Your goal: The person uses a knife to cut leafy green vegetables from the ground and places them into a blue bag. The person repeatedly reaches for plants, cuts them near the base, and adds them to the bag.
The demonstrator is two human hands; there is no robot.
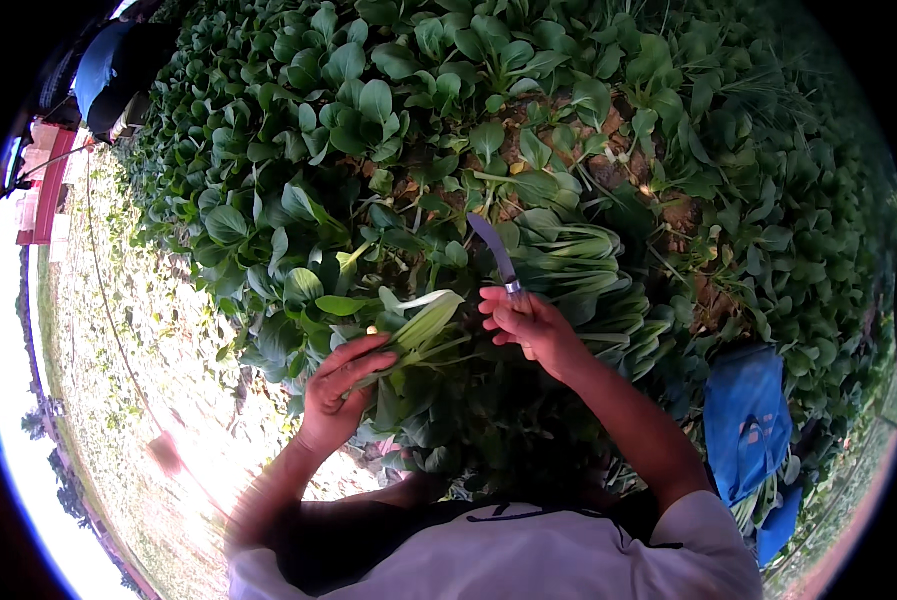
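Nearest the camera, the person's white shirt (529, 555) fills the lower edge, and both bare forearms reach up from it into the greens. The left hand (341, 390) has its grip clamped on a cut bok choy plant (419, 330), fingers wrapped over the pale stalks, with the leaves fanning up and to the right. The right hand (529, 325) sits just beside that plant, its grip closed around the handle of a small knife (496, 252); the curved blade points up and slightly left, clear of the held plant and over the row behind it.

To the right of the right forearm, a blue bag (749, 420) lies among the leaves, with cut pale stalks showing at its lower edge. Just beyond the knife, more bok choy (579, 250) stands in the bed with thick whitish stems. Further out, the vegetable bed (389, 110) spreads across the top of the view, with brown soil (619, 130) showing between plants. To the left runs a dry, sunlit path (149, 340). Far off at the upper left there is a red and white structure (47, 180) and a dark blue shape (109, 65), which I cannot make out.
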